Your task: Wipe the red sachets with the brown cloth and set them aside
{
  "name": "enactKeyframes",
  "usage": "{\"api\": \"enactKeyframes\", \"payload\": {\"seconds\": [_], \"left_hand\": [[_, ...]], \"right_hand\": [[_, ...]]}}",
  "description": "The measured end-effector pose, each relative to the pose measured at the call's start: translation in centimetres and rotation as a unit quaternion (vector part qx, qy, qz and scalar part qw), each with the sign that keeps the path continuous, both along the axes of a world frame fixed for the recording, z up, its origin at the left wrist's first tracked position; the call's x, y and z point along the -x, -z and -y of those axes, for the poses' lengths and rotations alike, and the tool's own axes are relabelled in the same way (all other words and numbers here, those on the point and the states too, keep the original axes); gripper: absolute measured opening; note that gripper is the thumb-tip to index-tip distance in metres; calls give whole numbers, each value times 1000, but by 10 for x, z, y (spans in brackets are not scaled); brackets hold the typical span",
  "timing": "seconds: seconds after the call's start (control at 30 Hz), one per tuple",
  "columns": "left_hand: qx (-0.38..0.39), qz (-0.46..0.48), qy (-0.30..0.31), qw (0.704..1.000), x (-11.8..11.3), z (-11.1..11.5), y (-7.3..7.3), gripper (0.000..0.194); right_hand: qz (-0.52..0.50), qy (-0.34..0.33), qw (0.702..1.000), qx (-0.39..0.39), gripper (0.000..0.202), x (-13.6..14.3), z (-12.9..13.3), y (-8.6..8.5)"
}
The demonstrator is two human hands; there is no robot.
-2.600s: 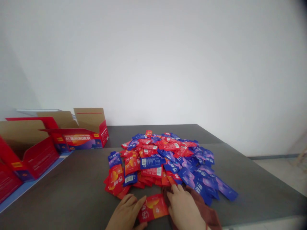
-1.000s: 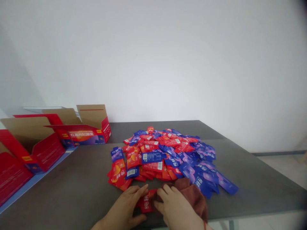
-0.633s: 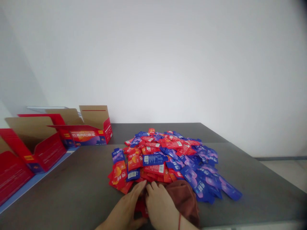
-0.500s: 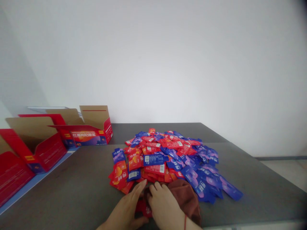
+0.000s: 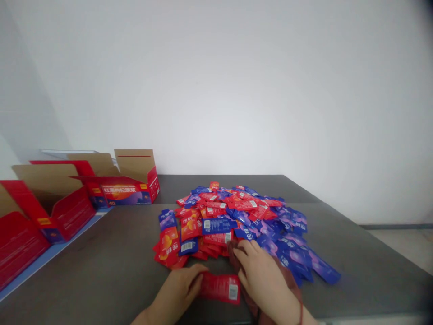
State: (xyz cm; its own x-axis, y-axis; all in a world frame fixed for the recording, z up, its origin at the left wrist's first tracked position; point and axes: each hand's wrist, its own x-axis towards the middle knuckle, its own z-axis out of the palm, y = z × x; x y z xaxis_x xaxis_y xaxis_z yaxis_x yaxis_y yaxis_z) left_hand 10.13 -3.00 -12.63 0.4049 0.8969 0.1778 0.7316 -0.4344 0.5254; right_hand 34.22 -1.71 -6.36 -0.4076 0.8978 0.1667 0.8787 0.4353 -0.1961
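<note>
My left hand (image 5: pixel 182 289) pinches the left end of a red sachet (image 5: pixel 219 287), whose barcode side faces up near the table's front edge. Fingers curled, my right hand (image 5: pixel 260 271) grips a brown cloth (image 5: pixel 292 280) just right of that sachet. Part of the cloth hides under the palm and wrist. Right beyond both hands lies a heap of sachets, red ones (image 5: pixel 189 225) mostly on the left and blue ones (image 5: pixel 294 257) mostly on the right.
Open printed cartons stand along the left side: a far one (image 5: pixel 125 193), a middle one (image 5: pixel 72 214) and a near one (image 5: pixel 16 243) cut off by the frame. Beneath them runs a blue-white strip (image 5: pixel 61 248). A white wall (image 5: pixel 216 90) rises behind the dark table (image 5: pixel 111 257).
My right hand has moved right and slightly away with the cloth, off the red sachet. The sachet, mostly covered before, now shows its barcode side, and my left hand has closed on its end.
</note>
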Motion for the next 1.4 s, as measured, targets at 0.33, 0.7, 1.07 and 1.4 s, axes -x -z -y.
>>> {"api": "enactKeyframes", "payload": {"seconds": [0.33,0.7,1.07,1.4], "left_hand": [[-43,-2,-5,999,3,-8,2,45],[-160,-24,56,985,18,2,39,85],[-42,-75,28,996,11,4,25,97],[-54,-61,44,996,8,3,22,84]], "right_hand": [[92,-129,987,-20,21,25,14,41],[135,-229,960,-94,20,79,13,58],[138,-161,974,-79,15,0,0,51],[96,-259,950,-144,14,50,19,58]]}}
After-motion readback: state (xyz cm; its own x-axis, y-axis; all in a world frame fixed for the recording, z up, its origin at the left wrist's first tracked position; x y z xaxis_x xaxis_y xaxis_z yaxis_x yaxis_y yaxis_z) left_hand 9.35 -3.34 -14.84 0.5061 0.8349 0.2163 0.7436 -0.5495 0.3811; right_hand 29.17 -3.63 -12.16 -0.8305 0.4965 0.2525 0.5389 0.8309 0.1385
